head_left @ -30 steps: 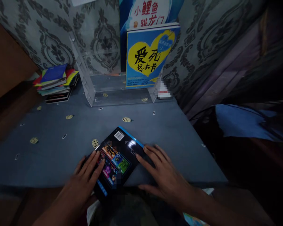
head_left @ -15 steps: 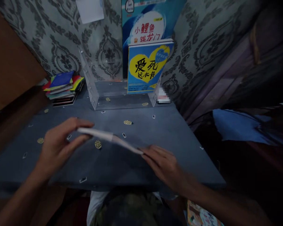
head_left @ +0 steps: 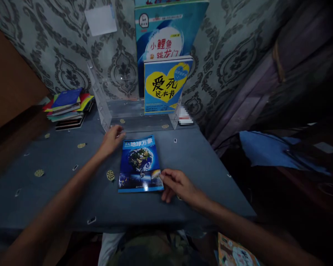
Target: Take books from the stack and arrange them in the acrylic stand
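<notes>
A blue book with a globe on its cover appears face up over the table, its lower edge towards me. My right hand is at the book's lower right edge, thumb and forefinger closed on it, the other fingers curled below. Just off the upper left corner is my left hand, fingers apart and holding nothing. Its fingertips come close to the front of a clear acrylic book stand. On the stand's right side a blue book with a yellow heart leans before a taller teal book.
At the back left lies a pile of colourful booklets. A small pixelated object sits right of the stand. The table has a grey patterned cloth. Below its front edge is another book; blue fabric lies right.
The globe book, earlier seen edge-on between both hands, now shows its cover. My left hand has let go and moved forward towards the stand. The view has shifted slightly.
</notes>
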The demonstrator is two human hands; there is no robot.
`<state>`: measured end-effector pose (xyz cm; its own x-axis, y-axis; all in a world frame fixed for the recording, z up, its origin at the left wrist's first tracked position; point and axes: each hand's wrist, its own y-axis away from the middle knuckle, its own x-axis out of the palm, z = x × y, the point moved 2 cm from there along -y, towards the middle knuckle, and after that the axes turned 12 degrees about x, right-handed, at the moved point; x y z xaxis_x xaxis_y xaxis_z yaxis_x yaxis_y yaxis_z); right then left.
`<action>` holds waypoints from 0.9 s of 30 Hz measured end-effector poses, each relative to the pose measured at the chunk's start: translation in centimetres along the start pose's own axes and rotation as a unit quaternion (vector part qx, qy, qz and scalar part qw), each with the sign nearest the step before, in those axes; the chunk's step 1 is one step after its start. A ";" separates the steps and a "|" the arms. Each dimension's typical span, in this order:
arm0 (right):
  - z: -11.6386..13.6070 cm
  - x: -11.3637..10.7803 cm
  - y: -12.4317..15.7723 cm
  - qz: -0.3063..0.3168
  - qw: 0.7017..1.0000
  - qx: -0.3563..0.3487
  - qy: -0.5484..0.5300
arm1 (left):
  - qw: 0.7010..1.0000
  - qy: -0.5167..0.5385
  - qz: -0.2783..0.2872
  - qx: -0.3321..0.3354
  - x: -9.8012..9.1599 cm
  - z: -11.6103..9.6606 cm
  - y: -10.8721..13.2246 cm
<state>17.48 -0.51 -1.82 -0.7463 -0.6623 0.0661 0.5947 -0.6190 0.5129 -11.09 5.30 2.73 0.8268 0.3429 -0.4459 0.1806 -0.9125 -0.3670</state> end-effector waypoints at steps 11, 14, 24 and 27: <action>4.2 1.3 -2.9 -0.151 0.811 -0.336 0.454 | 0.912 -0.344 0.142 0.171 1.4 1.7 6.1; 4.7 3.3 -5.7 -0.103 0.771 -0.364 0.513 | 0.916 -0.340 0.132 0.166 1.4 2.2 6.5; 4.7 -1.9 -10.9 -0.149 0.778 -0.311 0.525 | 0.937 -0.295 0.121 0.141 1.0 2.5 6.6; 4.7 -4.4 -11.3 -0.179 0.794 -0.301 0.498 | 0.932 -0.310 0.134 0.133 1.1 2.1 6.5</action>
<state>12.62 11.34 -3.86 -0.4719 -0.2182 -0.8543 0.6561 -0.7341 -0.1749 -10.15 0.22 -1.85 0.3418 0.2494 -0.9061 -0.1946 -0.9245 -0.3279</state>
